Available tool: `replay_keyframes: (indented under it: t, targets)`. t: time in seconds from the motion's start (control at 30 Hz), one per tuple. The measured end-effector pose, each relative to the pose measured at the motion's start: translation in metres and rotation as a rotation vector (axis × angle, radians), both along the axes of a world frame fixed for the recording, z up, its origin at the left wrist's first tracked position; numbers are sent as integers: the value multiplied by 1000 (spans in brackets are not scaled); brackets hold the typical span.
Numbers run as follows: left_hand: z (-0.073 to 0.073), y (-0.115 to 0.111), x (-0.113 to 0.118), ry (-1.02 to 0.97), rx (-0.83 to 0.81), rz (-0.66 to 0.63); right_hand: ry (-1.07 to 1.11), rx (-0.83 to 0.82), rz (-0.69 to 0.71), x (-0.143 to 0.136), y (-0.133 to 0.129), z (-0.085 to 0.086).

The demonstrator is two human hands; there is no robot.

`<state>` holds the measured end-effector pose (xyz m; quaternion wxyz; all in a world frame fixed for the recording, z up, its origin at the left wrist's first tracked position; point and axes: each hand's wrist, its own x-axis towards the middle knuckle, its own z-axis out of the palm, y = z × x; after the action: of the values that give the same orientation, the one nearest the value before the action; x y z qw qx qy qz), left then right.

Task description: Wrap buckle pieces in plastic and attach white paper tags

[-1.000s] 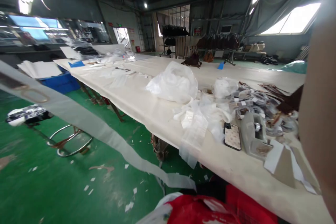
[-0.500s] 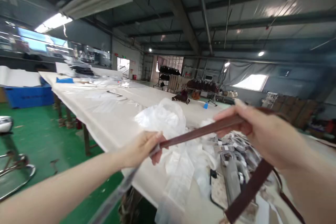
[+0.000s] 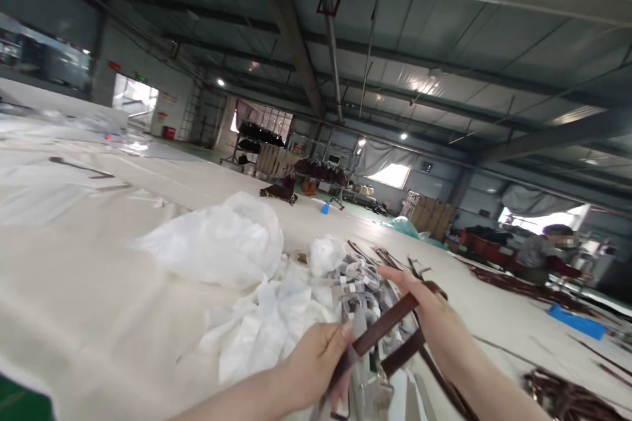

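A brown leather strap [image 3: 386, 327] runs between my two hands, low in the head view. My left hand [image 3: 316, 362] pinches it near a section that looks wrapped in clear film. Around my right hand [image 3: 432, 316] the strap folds over, its fingers closed on it, and a second length with a metal clasp hangs below. Under the strap lies a heap of plastic-wrapped grey pieces [image 3: 356, 286]. White crumpled wrapping [image 3: 271, 322] sits left of the heap, and a large clear bag [image 3: 222, 240] lies farther left.
The long pale table [image 3: 123, 302] stretches away. Bundled brown straps [image 3: 573, 395] lie at the lower right, near a blue piece [image 3: 575, 322]. A person [image 3: 540, 256] is at the far right behind more straps. Racks of dark bags [image 3: 261, 135] stand in the background.
The view has swung to the right. Both hands have come closer together and lower over the heap, still holding the strap, which now spans a shorter distance.
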<state>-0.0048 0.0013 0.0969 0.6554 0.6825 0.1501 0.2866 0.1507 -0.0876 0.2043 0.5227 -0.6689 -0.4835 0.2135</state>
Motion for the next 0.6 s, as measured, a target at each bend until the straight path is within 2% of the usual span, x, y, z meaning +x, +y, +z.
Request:
replay_keyframes:
  t: [0.13, 0.2, 0.33, 0.4, 0.5, 0.57, 0.6]
  targets:
    - [44, 0, 24, -75, 110, 14, -285, -32, 171, -5, 3, 8]
    - [61, 0, 31, -79, 191, 51, -342, -3, 173, 1, 8, 18]
    - [75, 1, 44, -10, 243, 79, -72, 149, -107, 27, 12, 48]
    - [81, 1, 53, -17, 222, 80, -42, 195, -170, 32, 14, 54]
    - [96, 3, 67, -114, 232, 97, -109, 162, -17, 26, 17, 49]
    - [104, 4, 73, -153, 268, 125, -11, 163, 62, 24, 19, 47]
    - [106, 5, 76, -154, 279, 135, 59, 195, 54, 26, 20, 49]
